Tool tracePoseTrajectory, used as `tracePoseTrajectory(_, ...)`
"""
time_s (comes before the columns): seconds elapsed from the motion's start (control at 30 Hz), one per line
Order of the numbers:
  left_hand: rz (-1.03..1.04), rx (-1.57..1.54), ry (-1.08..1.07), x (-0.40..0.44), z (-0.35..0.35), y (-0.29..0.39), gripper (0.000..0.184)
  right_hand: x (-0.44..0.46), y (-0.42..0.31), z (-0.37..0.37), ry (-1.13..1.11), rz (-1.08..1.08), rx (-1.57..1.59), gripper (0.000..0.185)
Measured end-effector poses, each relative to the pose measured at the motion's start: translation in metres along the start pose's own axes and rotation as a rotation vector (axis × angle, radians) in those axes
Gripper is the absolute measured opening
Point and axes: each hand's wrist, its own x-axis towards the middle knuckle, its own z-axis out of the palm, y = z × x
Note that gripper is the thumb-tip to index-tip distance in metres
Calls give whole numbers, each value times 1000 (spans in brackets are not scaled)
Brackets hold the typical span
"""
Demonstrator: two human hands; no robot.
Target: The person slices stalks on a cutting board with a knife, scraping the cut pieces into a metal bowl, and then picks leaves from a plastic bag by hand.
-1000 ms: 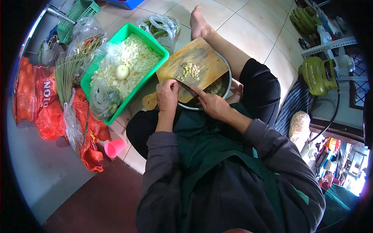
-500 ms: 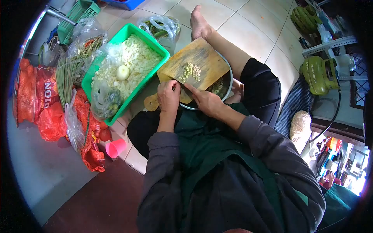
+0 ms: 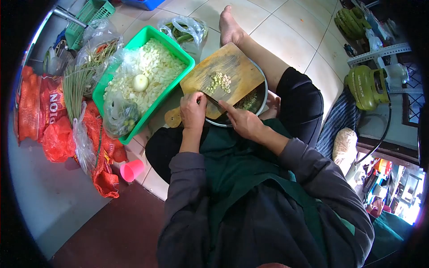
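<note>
A worn wooden cutting board [image 3: 243, 73] rests across a metal bowl [image 3: 263, 102] in front of me. Small pale round slices [image 3: 219, 82] lie in a heap on the board. My left hand [image 3: 193, 109] is at the board's near edge, its fingers curled in and pressed together; what they pinch is hidden. Just to its right, my right hand [image 3: 243, 120] grips a knife [image 3: 214, 102], with the forefinger stretched along it. The blade points toward my left fingers. Chopped greenish bits [image 3: 246, 101] show inside the bowl, under the board.
Left of the board stands a green basket [image 3: 180, 52] of chopped white pieces, with a peeled onion [image 3: 140, 82] on top. Beyond are long thin stalks [image 3: 75, 91], red mesh sacks [image 3: 30, 105] and a pink cup [image 3: 132, 170]. A green gas cylinder [image 3: 367, 87] stands at right.
My right hand has shifted slightly right and down with the knife, so more of the blade shows between the hands. The left hand stays almost in place.
</note>
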Motion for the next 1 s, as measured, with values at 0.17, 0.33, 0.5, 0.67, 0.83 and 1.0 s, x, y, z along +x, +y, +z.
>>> tracePoseTrajectory(0.17,-8,18,-3,-1,1,1,6,26,-5,12,18,-16,-32,52)
tracePoseTrajectory(0.33,-2,8,3,-1,1,0,7,10,1,-1,9,6,10,51)
tracePoseTrajectory(0.5,19,1,28,-1,2,-1,6,0,-4,-7,-9,18,35,51)
tracePoseTrajectory(0.67,0,-4,1,-2,3,-4,6,14,-12,-2,-36,48,27,51)
tracePoseTrajectory(0.83,18,55,13,2,2,-5,7,18,-10,2,-41,56,-13,53)
tracePoseTrajectory(1.0,39,91,37,0,2,-1,6,-7,0,-7,-121,114,-101,58)
